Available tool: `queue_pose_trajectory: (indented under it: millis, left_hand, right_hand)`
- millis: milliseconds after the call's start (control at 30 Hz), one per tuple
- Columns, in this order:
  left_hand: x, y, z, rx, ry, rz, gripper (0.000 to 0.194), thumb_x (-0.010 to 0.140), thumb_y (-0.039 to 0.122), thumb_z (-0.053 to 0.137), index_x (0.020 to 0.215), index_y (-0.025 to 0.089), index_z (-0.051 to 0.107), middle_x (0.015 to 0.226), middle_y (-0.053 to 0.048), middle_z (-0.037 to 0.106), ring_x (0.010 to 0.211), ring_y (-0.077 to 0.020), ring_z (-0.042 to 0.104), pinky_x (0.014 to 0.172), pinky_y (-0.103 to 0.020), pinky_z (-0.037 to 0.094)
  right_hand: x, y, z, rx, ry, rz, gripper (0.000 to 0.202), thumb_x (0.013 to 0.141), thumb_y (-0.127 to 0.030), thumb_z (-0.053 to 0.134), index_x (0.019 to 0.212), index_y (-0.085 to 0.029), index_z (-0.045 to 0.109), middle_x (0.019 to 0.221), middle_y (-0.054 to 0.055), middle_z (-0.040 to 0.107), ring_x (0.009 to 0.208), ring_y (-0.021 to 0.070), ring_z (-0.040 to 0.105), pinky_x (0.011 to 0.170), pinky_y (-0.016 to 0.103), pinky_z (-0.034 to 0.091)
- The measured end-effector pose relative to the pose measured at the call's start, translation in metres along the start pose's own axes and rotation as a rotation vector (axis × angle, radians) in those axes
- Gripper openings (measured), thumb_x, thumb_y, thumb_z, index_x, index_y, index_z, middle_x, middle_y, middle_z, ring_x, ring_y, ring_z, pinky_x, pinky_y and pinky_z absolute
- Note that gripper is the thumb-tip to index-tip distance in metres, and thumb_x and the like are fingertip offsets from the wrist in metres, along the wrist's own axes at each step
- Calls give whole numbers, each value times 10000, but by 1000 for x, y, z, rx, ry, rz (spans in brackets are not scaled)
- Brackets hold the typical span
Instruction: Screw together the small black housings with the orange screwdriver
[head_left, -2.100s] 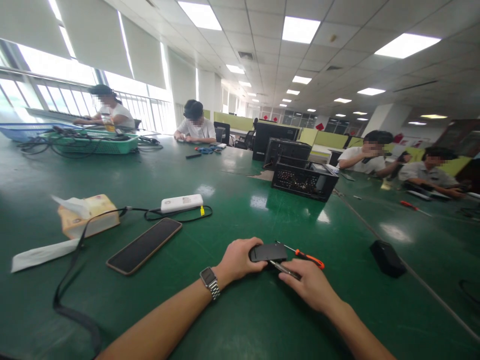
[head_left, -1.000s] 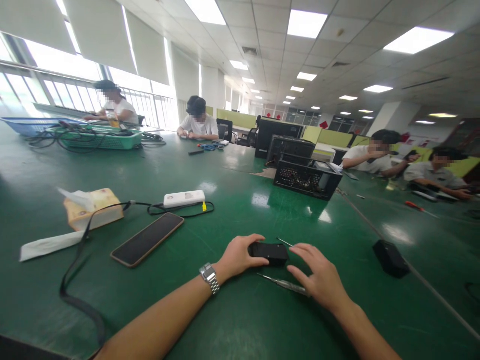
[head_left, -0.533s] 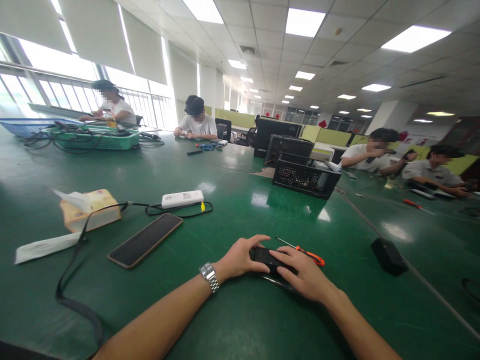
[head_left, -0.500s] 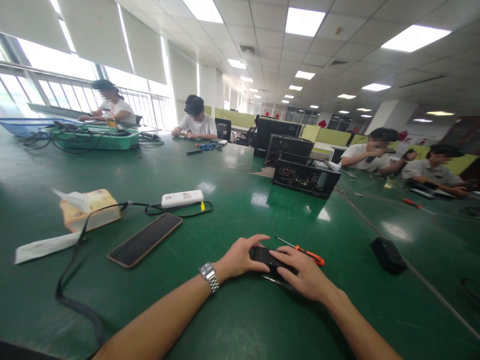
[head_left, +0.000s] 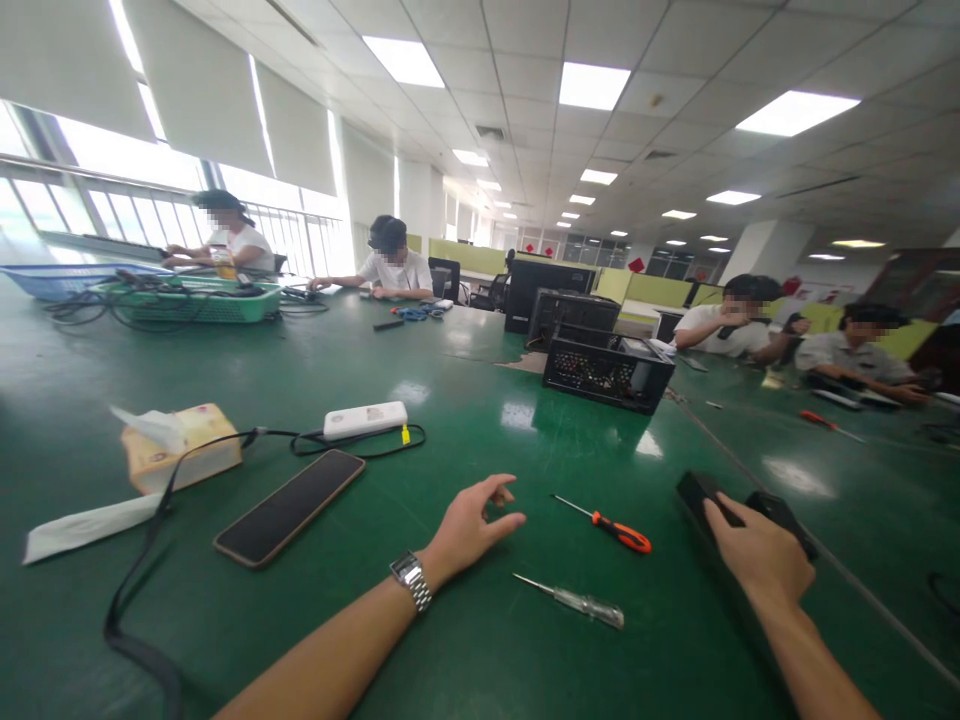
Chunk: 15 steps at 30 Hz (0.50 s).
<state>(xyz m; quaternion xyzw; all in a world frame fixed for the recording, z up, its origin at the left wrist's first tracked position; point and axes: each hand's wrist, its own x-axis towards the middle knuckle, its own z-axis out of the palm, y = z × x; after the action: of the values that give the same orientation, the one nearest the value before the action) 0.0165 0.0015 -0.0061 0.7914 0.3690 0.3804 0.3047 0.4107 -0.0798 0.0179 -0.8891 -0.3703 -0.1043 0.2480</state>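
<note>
My left hand (head_left: 474, 528) rests over the green table (head_left: 450, 640) with its fingers apart and nothing between them. At the right, my right hand (head_left: 761, 555) grips a black box-shaped object (head_left: 699, 500), blurred by motion. Just beyond it, a second black block (head_left: 780, 512) lies partly hidden by my fingers. Between my hands lie an orange-and-black screwdriver (head_left: 621, 531) and, nearer to me, a screwdriver with a clear handle (head_left: 589, 604).
A phone (head_left: 291, 508), a white power bank (head_left: 365, 420) with a cable, and a tissue pack (head_left: 184, 447) lie at left. Farther back are a green basket (head_left: 202, 305) and a black computer case (head_left: 607, 372). Several people sit around the table.
My right hand has carried the black object rightward, beside the other black block. My left hand has let go of it and stayed near its place. The clear-handled screwdriver now shows fully.
</note>
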Motion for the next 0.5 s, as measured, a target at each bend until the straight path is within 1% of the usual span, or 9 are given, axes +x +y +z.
queue_pose_trajectory:
  millis: [67,167,200,267,333,367,433,467,500]
  left_hand:
    - [-1,-1,1,11,-14,7,472,810,365,692,1241,241,545,1020,-24,675,869,-182,621,697,-270,484]
    - [-2,-3,1,21,-26,13,444,816,365,686,1226,245,566,1030,-22,677,894,-182,619,710,-266,485]
    - [-2,-3,1,24,-29,12,434,819,367,683,1221,246,573,1031,-22,678,897,-181,619,706,-263,485]
    - [-2,-3,1,32,-31,12,416,821,366,679,1209,248,587,1023,-18,680,894,-179,620,692,-255,484]
    - [-3,-2,1,39,-38,15,398,822,360,674,1196,246,598,1009,-16,683,885,-177,623,676,-248,484]
    - [-3,-1,1,44,-41,18,388,824,357,672,1189,244,603,1004,-17,684,880,-177,624,673,-246,484]
    - [-3,1,0,55,-47,27,379,828,357,666,1185,243,607,1008,-19,684,883,-180,625,684,-250,489]
    - [-3,2,0,62,-51,34,381,830,358,665,1189,243,605,1014,-21,684,888,-182,626,699,-256,493]
    - [-4,3,0,69,-53,42,386,832,359,663,1195,244,601,1018,-23,683,894,-183,626,717,-263,497]
  right_hand:
    - [8,14,-1,-95,-89,92,578,783,-656,464,1155,-285,705,1133,163,686,920,412,665,685,500,530]
    - [10,18,0,-114,-173,70,628,794,-668,410,1177,-254,685,1101,178,681,911,402,665,656,489,527]
    - [9,17,0,-108,-183,36,651,794,-680,392,1182,-243,680,1110,185,670,918,402,662,648,487,526]
    - [10,17,-3,-102,-158,-14,697,793,-703,358,1196,-226,668,1161,205,634,959,410,643,629,483,524]
    - [12,19,-6,-96,-126,1,710,798,-713,325,1184,-226,670,1152,214,634,948,411,642,594,479,518]
    - [13,21,-7,-90,-133,28,701,799,-714,319,1149,-230,687,1100,212,656,898,405,655,567,474,512]
    - [15,25,-4,-58,-201,56,653,785,-714,349,986,-237,745,924,193,706,734,371,674,510,453,496]
    - [16,26,-1,-20,-213,31,612,771,-707,386,879,-238,764,829,176,716,651,345,669,490,436,489]
    - [16,27,3,33,-192,-13,568,756,-692,428,797,-239,769,759,157,717,599,320,662,487,419,488]
